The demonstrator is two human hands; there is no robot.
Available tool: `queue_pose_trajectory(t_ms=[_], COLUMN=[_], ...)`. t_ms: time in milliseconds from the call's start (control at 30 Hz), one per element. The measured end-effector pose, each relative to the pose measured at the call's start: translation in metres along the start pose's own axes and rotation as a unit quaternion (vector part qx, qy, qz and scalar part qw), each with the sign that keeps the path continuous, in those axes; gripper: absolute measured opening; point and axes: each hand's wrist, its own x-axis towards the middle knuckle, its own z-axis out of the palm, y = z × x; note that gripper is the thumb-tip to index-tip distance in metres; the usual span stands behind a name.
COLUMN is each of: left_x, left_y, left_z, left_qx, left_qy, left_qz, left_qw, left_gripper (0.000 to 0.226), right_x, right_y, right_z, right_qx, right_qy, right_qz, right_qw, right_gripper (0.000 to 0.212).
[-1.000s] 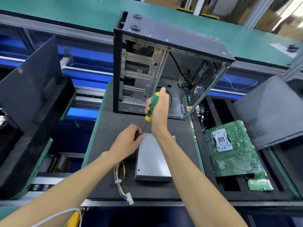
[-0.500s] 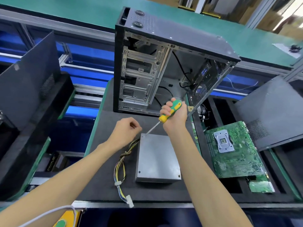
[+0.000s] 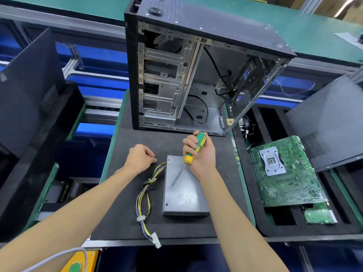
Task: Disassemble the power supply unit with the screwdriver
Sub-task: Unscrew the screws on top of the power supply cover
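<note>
Power supply unit (image 3: 185, 190) lies flat on the counter's dark mat (image 3: 125, 146), cable harness (image 3: 146, 195) trailing from its left side. Right hand (image 3: 200, 152) wraps its grip around the screwdriver (image 3: 191, 152), tip over the unit's lid. Left hand (image 3: 140, 157) rests beside the harness, fingers curled, holding nothing visible. Computer case (image 3: 196, 65) stands open behind, holding loose black cables. Motherboard (image 3: 284, 171) sits in the right foam tray (image 3: 275, 230).

**Hands over a power supply unit on a workbench**

A grey power supply unit (image 3: 185, 190) lies flat on a black mat (image 3: 125, 203). The right hand (image 3: 202, 154) grips a green and yellow screwdriver (image 3: 189, 154), tip just over the unit's top. The left hand (image 3: 140, 158), fingers curled, rests near the unit's cable bundle (image 3: 146, 195). An open computer case (image 3: 196, 75) stands beyond; a motherboard (image 3: 284, 171) lies right.
</note>
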Motion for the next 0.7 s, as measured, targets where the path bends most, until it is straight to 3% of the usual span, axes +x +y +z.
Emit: queue_pose_trajectory(t_ms=[67, 200, 300, 400, 500, 600, 700], left_x=[0.001, -0.004, -0.008, -0.01, -0.013, -0.02, -0.031], left_y=[0.0, -0.003, -0.004, 0.001, 0.012, 0.024, 0.028], left_z=[0.001, 0.007, 0.013, 0.009, 0.0, -0.006, -0.002], left_qx=[0.026, 0.098, 0.114, 0.087, -0.007, 0.001, 0.151], left_qy=[-0.006, -0.003, 0.008, 0.024, 0.046, -0.034, -0.155], left_qz=[0.015, 0.067, 0.096, 0.101, 0.072, 0.037, 0.024], left_qw=[1.0, 0.993, 0.989, 0.991, 0.996, 0.999, 0.976], left_gripper=[0.004, 0.019, 0.017, 0.014, 0.015, 0.046, 0.075], right_x=[0.001, 0.002, 0.002, 0.0, -0.002, -0.006, -0.013], right_y=[-0.001, 0.001, 0.001, 0.001, 0.0, -0.002, -0.009], right_z=[-0.001, -0.001, 0.0, 0.003, 0.004, 0.007, 0.01], right_qx=[0.0, 0.0, -0.001, -0.011, -0.015, -0.024, -0.046], right_qy=[-0.001, 0.0, 0.005, 0.008, 0.012, 0.02, 0.032], right_qz=[-0.002, -0.006, -0.011, -0.015, -0.015, -0.018, -0.043], right_qw=[1.0, 1.0, 1.0, 1.0, 1.0, 0.999, 0.997], right_gripper=[0.037, 0.036, 0.034, 0.028, 0.033, 0.039, 0.029])
